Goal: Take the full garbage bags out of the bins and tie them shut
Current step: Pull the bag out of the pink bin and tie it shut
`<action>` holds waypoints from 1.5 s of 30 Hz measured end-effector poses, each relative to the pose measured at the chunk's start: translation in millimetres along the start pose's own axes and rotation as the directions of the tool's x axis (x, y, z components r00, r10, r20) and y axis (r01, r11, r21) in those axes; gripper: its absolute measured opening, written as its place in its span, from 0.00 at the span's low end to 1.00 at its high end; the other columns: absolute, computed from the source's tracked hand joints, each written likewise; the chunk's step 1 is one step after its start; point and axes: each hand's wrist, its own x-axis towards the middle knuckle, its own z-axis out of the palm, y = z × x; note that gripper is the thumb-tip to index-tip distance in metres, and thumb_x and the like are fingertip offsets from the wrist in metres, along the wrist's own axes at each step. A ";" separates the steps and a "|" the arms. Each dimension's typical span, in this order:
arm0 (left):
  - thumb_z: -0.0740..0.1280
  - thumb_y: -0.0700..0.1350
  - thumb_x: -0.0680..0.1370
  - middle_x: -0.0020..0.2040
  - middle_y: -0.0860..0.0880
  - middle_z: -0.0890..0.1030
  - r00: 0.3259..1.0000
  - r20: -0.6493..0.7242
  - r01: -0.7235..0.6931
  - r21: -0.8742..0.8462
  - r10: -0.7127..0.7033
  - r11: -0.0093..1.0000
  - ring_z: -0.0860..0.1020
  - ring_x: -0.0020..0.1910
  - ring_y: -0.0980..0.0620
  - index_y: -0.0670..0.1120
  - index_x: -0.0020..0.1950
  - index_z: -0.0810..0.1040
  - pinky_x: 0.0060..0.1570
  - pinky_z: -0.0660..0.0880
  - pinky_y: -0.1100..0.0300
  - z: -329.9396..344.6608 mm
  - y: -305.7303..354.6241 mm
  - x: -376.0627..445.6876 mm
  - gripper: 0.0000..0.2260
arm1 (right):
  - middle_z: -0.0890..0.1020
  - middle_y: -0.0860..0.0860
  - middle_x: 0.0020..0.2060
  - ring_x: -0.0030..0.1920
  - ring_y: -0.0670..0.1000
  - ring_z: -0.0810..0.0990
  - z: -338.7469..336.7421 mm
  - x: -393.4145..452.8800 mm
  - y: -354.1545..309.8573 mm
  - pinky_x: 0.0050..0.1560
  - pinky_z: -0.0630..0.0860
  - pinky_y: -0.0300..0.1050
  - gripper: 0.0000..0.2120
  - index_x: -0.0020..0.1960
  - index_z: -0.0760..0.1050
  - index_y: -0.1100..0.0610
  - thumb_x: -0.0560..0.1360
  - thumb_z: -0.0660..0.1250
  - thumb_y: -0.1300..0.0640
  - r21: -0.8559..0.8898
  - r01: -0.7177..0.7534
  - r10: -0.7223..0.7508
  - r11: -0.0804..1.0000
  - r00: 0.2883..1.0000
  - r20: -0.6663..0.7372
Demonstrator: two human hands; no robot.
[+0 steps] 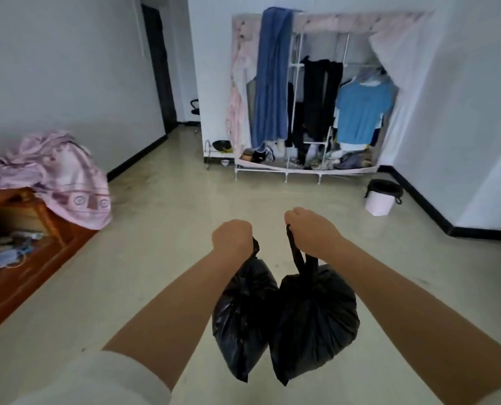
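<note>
A bedroom, seen from my head camera: I hold two full black garbage bags in the air above the pale tiled floor (161, 229), one in each fist; my left hand (232, 235) is curled tight around the gathered neck of the smaller bag (243, 311), fingers fully closed on the plastic; my right hand (310, 229) grips the long twisted handles of the larger bag (313, 320), fingers likewise wrapped shut. The two bags hang touching side by side between my forearms, both bunched at the top; the right one looks knotted below its handles, while I cannot tell whether the left neck is tied or merely pinched in my grip. Near the far wall, beside the fabric wardrobe (316, 92), a white bin (380, 203) stands with a black liner (385, 187) folded over its rim; whether that liner is fresh or full I cannot tell. By my reading the lifting-out is done for these two bags; confirming the left knot, and perhaps that last bin, remains.
</note>
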 end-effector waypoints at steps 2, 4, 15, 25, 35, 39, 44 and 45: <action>0.59 0.36 0.77 0.36 0.50 0.69 0.996 -0.009 -0.089 -0.015 0.089 0.996 0.73 0.45 0.47 0.40 0.52 0.76 0.41 0.66 0.60 7.2 37.9 61.2 0.08 | 0.73 0.59 0.50 0.48 0.58 0.74 9.3 28.4 57.8 0.40 0.68 0.47 0.08 0.51 0.68 0.62 0.74 0.56 0.68 -0.044 -0.059 0.059 0.997 0.998 0.000; 0.59 0.36 0.77 0.35 0.49 0.67 0.986 -0.012 -0.168 -0.018 0.168 0.986 0.74 0.45 0.46 0.41 0.51 0.77 0.40 0.66 0.60 14.1 72.2 125.5 0.08 | 0.73 0.59 0.50 0.48 0.58 0.74 18.4 61.1 116.0 0.39 0.67 0.46 0.08 0.51 0.68 0.62 0.73 0.56 0.68 -0.102 -0.108 0.109 0.989 0.994 0.011; 0.57 0.36 0.77 0.37 0.50 0.70 0.898 0.050 -0.433 -0.067 0.437 0.899 0.73 0.45 0.48 0.40 0.53 0.77 0.41 0.67 0.59 33.1 232.3 441.1 0.10 | 0.73 0.58 0.53 0.50 0.57 0.74 45.2 244.7 388.7 0.39 0.64 0.43 0.09 0.53 0.68 0.61 0.74 0.56 0.68 -0.200 -0.341 0.360 0.919 0.931 0.067; 0.57 0.37 0.78 0.54 0.42 0.76 0.912 0.072 -0.408 0.052 0.404 0.912 0.76 0.53 0.42 0.39 0.53 0.75 0.41 0.66 0.56 81.3 346.3 734.9 0.09 | 0.73 0.58 0.53 0.50 0.58 0.73 130.3 451.3 615.0 0.40 0.62 0.46 0.12 0.54 0.67 0.62 0.71 0.55 0.68 -0.252 -0.258 0.280 0.933 0.958 0.055; 0.58 0.41 0.79 0.57 0.44 0.73 0.934 0.029 -0.358 0.063 0.356 0.932 0.71 0.57 0.45 0.43 0.58 0.71 0.43 0.62 0.58 134.7 440.9 1023.2 0.09 | 0.77 0.52 0.23 0.22 0.51 0.75 172.0 669.3 808.9 0.19 0.67 0.37 0.18 0.27 0.74 0.58 0.43 0.78 0.59 -0.322 -0.308 0.329 0.895 0.944 0.010; 0.57 0.40 0.79 0.58 0.43 0.72 0.917 0.044 -0.398 0.012 0.397 0.917 0.70 0.58 0.44 0.42 0.58 0.70 0.44 0.64 0.57 156.5 479.1 1147.7 0.09 | 0.79 0.57 0.33 0.32 0.56 0.78 208.8 755.1 903.6 0.27 0.70 0.42 0.10 0.36 0.75 0.63 0.56 0.72 0.66 -0.264 -0.404 0.427 0.876 0.904 0.034; 0.56 0.42 0.80 0.60 0.43 0.71 0.892 0.154 -0.427 -0.025 0.425 0.904 0.69 0.59 0.44 0.42 0.60 0.69 0.48 0.67 0.56 176.8 528.2 1275.5 0.10 | 0.76 0.53 0.23 0.22 0.52 0.74 236.6 844.2 1002.2 0.19 0.66 0.37 0.13 0.27 0.72 0.59 0.46 0.73 0.67 -0.301 -0.422 0.456 0.855 0.888 0.052; 0.56 0.42 0.80 0.60 0.43 0.71 0.888 0.182 -0.426 -0.028 0.423 0.904 0.69 0.60 0.44 0.42 0.61 0.69 0.50 0.68 0.55 180.2 537.6 1297.1 0.10 | 0.77 0.54 0.26 0.24 0.53 0.76 243.6 859.4 1022.9 0.21 0.68 0.39 0.13 0.29 0.73 0.60 0.48 0.74 0.67 -0.290 -0.430 0.469 0.855 0.880 0.076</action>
